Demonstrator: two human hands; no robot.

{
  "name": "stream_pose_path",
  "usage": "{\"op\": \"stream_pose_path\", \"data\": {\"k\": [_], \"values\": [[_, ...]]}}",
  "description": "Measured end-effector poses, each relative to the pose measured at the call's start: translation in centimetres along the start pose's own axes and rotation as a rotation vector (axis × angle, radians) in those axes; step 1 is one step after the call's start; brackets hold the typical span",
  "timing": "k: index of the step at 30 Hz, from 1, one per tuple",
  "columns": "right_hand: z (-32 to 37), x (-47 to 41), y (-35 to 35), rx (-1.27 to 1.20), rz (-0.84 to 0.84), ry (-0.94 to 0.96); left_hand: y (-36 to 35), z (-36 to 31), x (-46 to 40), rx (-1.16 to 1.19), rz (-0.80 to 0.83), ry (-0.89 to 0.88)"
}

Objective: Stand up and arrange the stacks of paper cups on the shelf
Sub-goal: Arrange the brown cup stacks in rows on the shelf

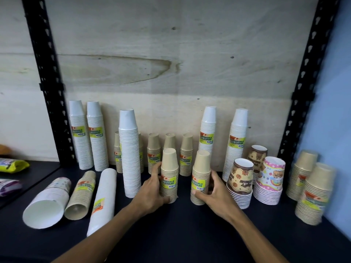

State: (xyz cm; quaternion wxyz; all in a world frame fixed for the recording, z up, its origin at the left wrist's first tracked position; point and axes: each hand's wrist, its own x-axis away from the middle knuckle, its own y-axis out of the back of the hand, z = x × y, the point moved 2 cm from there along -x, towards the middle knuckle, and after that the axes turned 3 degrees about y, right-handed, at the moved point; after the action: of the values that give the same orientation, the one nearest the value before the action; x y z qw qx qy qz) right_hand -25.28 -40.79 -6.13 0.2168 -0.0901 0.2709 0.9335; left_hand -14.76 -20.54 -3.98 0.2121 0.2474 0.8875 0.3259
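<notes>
We face a dark shelf (pixel 190 234) backed by pale plywood. Our left hand (pixel 152 188) curls its fingers round an upright tan paper-cup stack with a yellow-green label (pixel 169 175); our right hand (pixel 214 192) grips a second tan labelled stack (pixel 201 177) just right of it. Left of the first stack stands a tall white cup stack (pixel 130 154), and beyond that three stacks lie flat: white (pixel 102 202), tan (pixel 80 196) and a wide white one (pixel 47 205).

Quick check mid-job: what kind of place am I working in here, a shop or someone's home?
Probably a shop or stockroom shelf, not a home: black slotted metal rack uprights, a dark shelf board, and many wrapped stacks of disposable paper cups bearing yellow-green retail labels.
</notes>
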Motion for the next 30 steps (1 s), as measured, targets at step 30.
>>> {"op": "stream_pose_path", "data": {"k": [30], "values": [[-0.9, 0.8, -0.4, 0.297, -0.159, -0.053, -2.7, -2.1, -1.3, 0.039, 0.044, 0.08]]}}
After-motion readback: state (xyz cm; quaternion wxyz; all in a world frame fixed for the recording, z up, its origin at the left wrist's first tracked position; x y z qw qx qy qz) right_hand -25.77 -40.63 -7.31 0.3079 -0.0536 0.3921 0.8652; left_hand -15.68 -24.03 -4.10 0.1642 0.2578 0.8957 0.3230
